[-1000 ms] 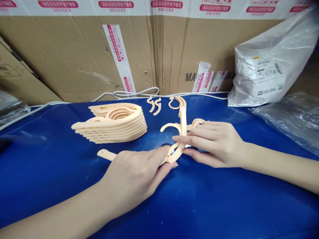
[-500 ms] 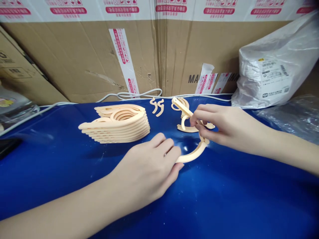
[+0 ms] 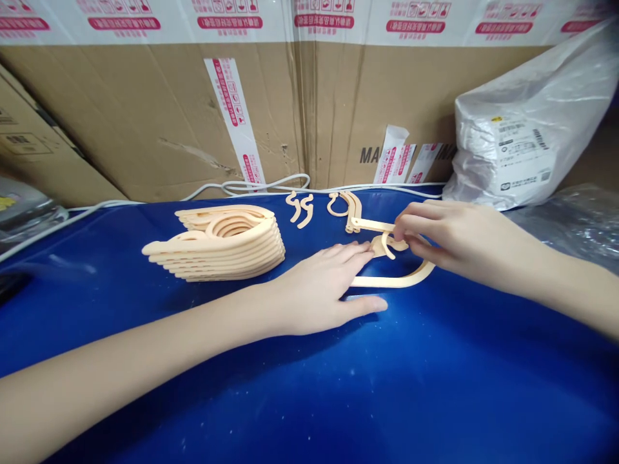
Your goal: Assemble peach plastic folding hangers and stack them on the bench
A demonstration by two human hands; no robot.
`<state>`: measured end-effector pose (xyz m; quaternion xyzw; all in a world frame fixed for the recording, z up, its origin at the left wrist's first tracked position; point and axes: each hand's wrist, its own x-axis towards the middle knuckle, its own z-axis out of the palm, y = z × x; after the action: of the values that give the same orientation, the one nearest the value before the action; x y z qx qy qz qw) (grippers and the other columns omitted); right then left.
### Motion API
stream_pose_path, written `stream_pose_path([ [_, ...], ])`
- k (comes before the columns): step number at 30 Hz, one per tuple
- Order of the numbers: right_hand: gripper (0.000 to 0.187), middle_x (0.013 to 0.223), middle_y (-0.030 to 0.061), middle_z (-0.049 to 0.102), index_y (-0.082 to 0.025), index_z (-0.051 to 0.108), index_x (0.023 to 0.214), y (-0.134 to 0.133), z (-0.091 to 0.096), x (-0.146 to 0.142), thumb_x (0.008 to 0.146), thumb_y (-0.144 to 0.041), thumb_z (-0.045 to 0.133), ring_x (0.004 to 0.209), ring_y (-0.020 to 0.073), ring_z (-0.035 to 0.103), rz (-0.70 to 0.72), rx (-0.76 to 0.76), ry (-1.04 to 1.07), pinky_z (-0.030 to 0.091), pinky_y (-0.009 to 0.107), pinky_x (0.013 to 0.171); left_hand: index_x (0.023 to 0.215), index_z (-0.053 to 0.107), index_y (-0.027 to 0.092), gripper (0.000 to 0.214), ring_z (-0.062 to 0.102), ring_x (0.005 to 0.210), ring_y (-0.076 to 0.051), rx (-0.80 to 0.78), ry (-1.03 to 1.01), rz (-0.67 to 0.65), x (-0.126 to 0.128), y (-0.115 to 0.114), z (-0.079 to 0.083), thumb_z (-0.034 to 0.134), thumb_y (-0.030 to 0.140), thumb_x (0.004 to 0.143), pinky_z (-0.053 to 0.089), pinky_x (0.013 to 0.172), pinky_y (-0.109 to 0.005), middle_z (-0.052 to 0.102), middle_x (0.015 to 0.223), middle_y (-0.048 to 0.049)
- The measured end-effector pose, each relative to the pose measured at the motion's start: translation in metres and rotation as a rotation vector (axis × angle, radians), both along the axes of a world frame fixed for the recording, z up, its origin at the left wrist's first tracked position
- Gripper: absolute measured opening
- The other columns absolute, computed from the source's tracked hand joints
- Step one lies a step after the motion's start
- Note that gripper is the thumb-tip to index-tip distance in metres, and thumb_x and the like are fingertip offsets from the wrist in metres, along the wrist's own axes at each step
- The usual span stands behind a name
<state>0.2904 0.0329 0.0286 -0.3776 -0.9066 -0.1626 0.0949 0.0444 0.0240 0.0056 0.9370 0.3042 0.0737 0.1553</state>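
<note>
My right hand (image 3: 445, 235) pinches a cream plastic folding hanger (image 3: 396, 281) near its joint, with the fingers closed. A straight bar of that hanger sticks out leftward from the fingertips, and its curved arm bends down and to the left. My left hand (image 3: 324, 287) is stretched out flat, thumb apart, over the end of the curved arm. Its fingertips are at a flat cream piece (image 3: 380, 247) lying on the table; whether they press on it I cannot tell. A small curved hook shows beneath the bar. My palm hides the arm's end.
A stack of cream folded hangers (image 3: 227, 248) stands on the blue table (image 3: 309, 393) at left. Two small hooks (image 3: 304, 211) and several curved pieces (image 3: 354, 209) lie farther back. A white cable (image 3: 207, 188), cardboard boxes (image 3: 159, 116) and a white plastic bag (image 3: 512, 142) line the back.
My left hand has let go of the hanger's curved arm and reached forward and right, its fingers straightened. My right hand has moved slightly right, and the bar has swung from slanting to nearly level.
</note>
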Motion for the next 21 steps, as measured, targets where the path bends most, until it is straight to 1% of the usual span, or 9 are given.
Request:
stream_pose_path([
  [2,0.017,0.084,0.0046,0.064,-0.019,0.059,0.090,0.002,0.002,0.005,0.094,-0.023,0.043,0.073,0.0192,0.061,-0.019,-0.003,-0.010,0.043,0.031,0.062,0.152,0.021,0.013,0.076,0.019,0.148,-0.026,-0.038,0.092,0.002,-0.008,-0.008,0.006,0.037,0.061,0.096,0.022,0.120,-0.046,0.021,0.160,-0.0097],
  [5,0.016,0.081,0.0034,0.064,-0.021,0.061,0.090,0.005,0.004,0.010,0.091,-0.025,0.046,0.070,0.0191,0.061,-0.043,-0.029,-0.003,0.042,0.030,0.060,0.153,0.017,0.016,0.075,0.020,0.147,-0.026,-0.023,0.181,0.017,-0.028,-0.028,0.015,0.035,0.061,0.096,0.028,0.118,-0.045,0.016,0.160,-0.0060],
  [8,0.015,0.080,0.0030,0.063,-0.022,0.061,0.090,0.006,0.003,0.008,0.091,-0.028,0.047,0.068,0.0185,0.061,-0.076,-0.085,0.008,0.041,0.029,0.057,0.153,0.022,0.020,0.073,0.037,0.140,-0.028,0.100,0.219,0.047,-0.053,-0.052,0.018,0.037,0.061,0.095,0.044,0.108,-0.044,0.027,0.156,-0.0050],
  [9,0.016,0.080,0.0031,0.063,-0.022,0.061,0.091,0.005,0.001,0.005,0.091,-0.028,0.047,0.066,0.0181,0.060,-0.085,-0.107,0.011,0.040,0.028,0.057,0.152,0.024,0.020,0.072,0.044,0.136,-0.029,0.176,0.208,0.055,-0.062,-0.060,0.017,0.038,0.062,0.095,0.048,0.103,-0.044,0.032,0.154,-0.0054],
  [11,0.018,0.079,0.0033,0.061,-0.021,0.061,0.096,0.005,-0.002,0.000,0.093,-0.028,0.045,0.065,0.0176,0.059,-0.087,-0.147,0.011,0.040,0.028,0.057,0.151,0.026,0.020,0.070,0.053,0.128,-0.026,0.284,0.191,0.047,-0.077,-0.075,0.013,0.037,0.061,0.095,0.052,0.098,-0.040,0.040,0.151,-0.0049],
  [13,0.021,0.080,0.0038,0.061,-0.021,0.062,0.100,0.004,-0.005,-0.005,0.095,-0.027,0.043,0.068,0.0181,0.060,-0.070,-0.163,0.005,0.041,0.028,0.059,0.150,0.027,0.022,0.066,0.056,0.125,-0.024,0.386,0.165,0.111,-0.087,-0.085,0.009,0.032,0.060,0.097,0.051,0.098,-0.039,0.044,0.149,-0.0029],
  [16,0.025,0.083,0.0049,0.063,-0.019,0.063,0.098,0.002,-0.006,-0.010,0.098,-0.029,0.040,0.074,0.0198,0.061,-0.026,-0.125,0.000,0.043,0.031,0.064,0.145,0.038,0.025,0.058,0.062,0.117,-0.026,0.471,0.129,0.144,-0.086,-0.089,0.006,0.036,0.057,0.097,0.052,0.092,-0.041,0.057,0.139,-0.0021],
  [19,0.030,0.089,0.0060,0.064,-0.019,0.065,0.098,-0.006,-0.002,-0.013,0.099,-0.037,0.041,0.078,0.0201,0.061,0.052,-0.081,0.034,0.044,0.033,0.069,0.133,0.051,0.016,0.046,0.066,0.106,-0.029,0.539,0.113,0.167,-0.069,-0.080,0.012,0.041,0.044,0.098,0.054,0.083,-0.042,0.066,0.125,-0.0093],
  [21,0.033,0.091,0.0061,0.064,-0.020,0.066,0.099,-0.016,0.000,-0.016,0.096,-0.045,0.045,0.078,0.0196,0.060,0.132,-0.098,0.061,0.045,0.033,0.069,0.125,0.056,0.011,0.039,0.067,0.100,-0.030,0.563,0.136,0.174,-0.055,-0.070,0.015,0.045,0.035,0.096,0.055,0.077,-0.042,0.069,0.117,-0.0127],
])
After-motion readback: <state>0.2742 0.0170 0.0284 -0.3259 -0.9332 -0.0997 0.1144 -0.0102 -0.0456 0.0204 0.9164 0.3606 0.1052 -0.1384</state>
